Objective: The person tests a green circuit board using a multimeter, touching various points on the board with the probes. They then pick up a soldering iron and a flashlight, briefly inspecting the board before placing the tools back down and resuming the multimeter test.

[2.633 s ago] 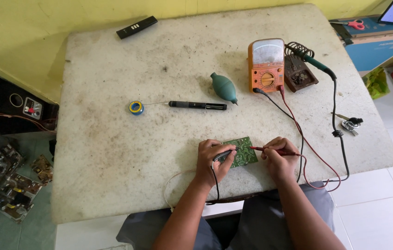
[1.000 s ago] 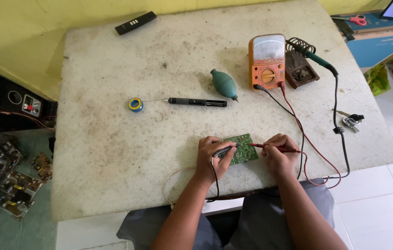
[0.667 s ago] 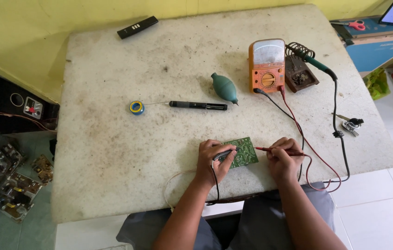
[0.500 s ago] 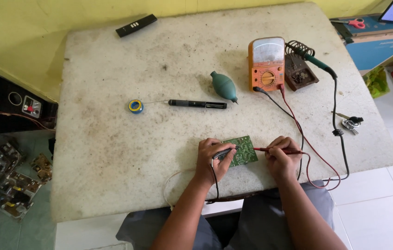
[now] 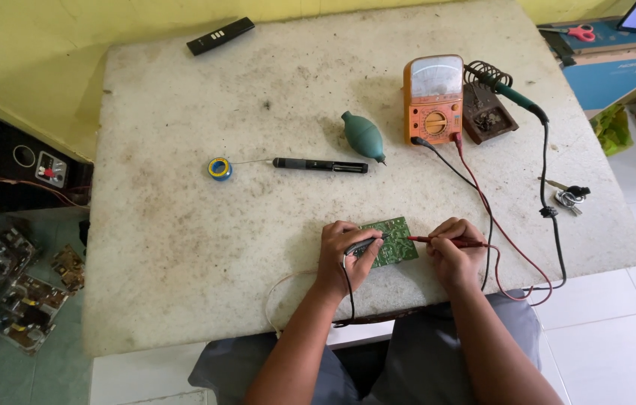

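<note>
Below, both hands grip test probes: left hand (image 5: pixel 344 251) closed on the black probe (image 5: pixel 363 244), right hand (image 5: pixel 454 247) on the red probe (image 5: pixel 445 241), tips meeting the green circuit board (image 5: pixel 391 242) lying between them on the tabletop (image 5: pixel 183 225).

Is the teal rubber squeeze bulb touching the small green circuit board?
No, the teal rubber squeeze bulb lies apart from the small green circuit board, farther up the table.

The single head-worn camera looks steeply down from well above onto the whole table (image 5: pixel 183 247).
</note>
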